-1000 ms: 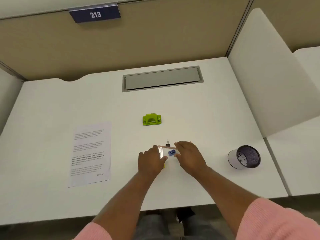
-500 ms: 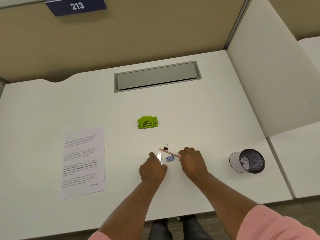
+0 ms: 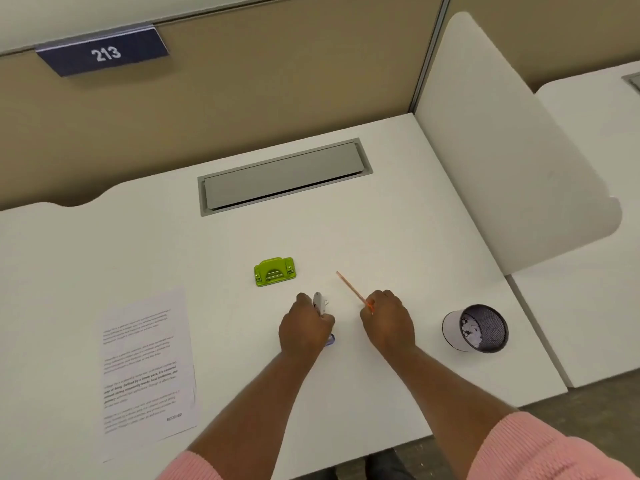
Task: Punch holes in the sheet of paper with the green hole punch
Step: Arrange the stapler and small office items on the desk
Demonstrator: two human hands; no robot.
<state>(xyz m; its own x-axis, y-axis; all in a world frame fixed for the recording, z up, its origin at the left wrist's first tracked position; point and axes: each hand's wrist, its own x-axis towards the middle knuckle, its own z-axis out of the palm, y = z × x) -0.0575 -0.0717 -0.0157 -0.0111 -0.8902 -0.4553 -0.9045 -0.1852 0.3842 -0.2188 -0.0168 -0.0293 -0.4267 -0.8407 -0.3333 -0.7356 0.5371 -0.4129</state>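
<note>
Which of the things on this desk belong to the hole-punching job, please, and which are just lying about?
For the job: green hole punch, sheet of paper; both untouched.

Not for it: orange pencil in the right hand, small white tool in the left hand, small blue item at that hand's edge, mesh pot.

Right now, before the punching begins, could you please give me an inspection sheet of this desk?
Surface: white desk, with a grey hatch set in its far part.
Job's things: green hole punch at centre, untouched; sheet of paper flat at the left, apart from it.
Clutter: mesh cup at the right; small blue item partly under the left hand.
Hands: left hand grips a small white tool; right hand pinches an orange pencil.
Cables: nothing seen.
Surroundings: beige partition with sign 213 behind; white divider at the right.
</note>
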